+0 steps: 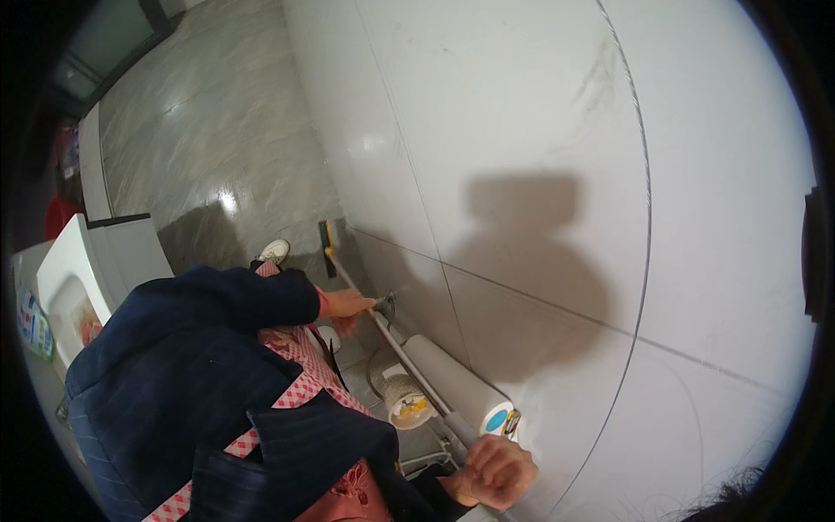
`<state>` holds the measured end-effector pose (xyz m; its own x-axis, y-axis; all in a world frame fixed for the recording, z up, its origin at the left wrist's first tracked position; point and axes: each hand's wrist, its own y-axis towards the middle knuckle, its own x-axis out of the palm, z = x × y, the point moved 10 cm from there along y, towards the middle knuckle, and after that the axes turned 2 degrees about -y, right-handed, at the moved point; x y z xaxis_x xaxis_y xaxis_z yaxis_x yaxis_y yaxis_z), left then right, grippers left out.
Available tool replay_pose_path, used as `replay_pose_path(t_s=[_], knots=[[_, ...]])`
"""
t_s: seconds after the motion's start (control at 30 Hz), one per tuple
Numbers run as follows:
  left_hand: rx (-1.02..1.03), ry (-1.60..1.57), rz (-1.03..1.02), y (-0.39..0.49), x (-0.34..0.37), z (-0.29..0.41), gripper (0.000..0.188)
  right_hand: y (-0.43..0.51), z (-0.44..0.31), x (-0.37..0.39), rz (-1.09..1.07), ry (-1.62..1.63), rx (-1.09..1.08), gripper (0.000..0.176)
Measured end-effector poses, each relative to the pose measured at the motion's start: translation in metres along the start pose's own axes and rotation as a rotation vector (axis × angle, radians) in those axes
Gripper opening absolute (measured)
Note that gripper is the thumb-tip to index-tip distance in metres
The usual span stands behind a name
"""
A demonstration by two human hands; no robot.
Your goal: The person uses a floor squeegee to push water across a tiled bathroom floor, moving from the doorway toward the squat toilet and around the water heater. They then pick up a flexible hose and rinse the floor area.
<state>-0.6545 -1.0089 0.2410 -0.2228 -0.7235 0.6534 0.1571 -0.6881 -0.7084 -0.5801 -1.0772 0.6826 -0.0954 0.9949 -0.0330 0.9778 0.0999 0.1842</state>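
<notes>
A long-handled floor brush (326, 250) with a dark and yellow head rests on the grey tiled floor beside the foot of the wall. Its metal pole (404, 359) runs slantwise up towards me and ends in a grey grip. My left hand (348, 308) holds the pole partway down, thumb along it, near a wall valve (386, 300). Higher up, my right hand (499, 470) is closed in a fist around the grip's upper part. The pole passes in front of a white cylinder (450, 378) along the wall.
A wastebasket (408, 408) with crumpled waste stands beside the pole. White wall tiles (522, 130) rise close on the right. At left are a white washbasin (85, 287), a printed packet (34, 326) and a red container (62, 215). My white shoe (274, 250) is near the brush head.
</notes>
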Motion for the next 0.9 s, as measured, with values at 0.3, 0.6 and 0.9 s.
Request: replay_pose_path(t_s=[0.3,0.6,0.9], knots=[[0.300,0.010,0.597,0.005,-0.164,0.103,0.021,0.027,0.013,-0.118,0.289,0.012,0.229,0.039],[0.313,0.134,0.784,0.150,-0.118,0.243,0.014,0.015,0.004,-0.357,0.777,-0.113,0.194,0.039],[0.055,0.326,0.588,0.316,-0.136,0.432,0.020,-0.034,-0.007,-0.442,1.645,-0.486,0.031,0.044]])
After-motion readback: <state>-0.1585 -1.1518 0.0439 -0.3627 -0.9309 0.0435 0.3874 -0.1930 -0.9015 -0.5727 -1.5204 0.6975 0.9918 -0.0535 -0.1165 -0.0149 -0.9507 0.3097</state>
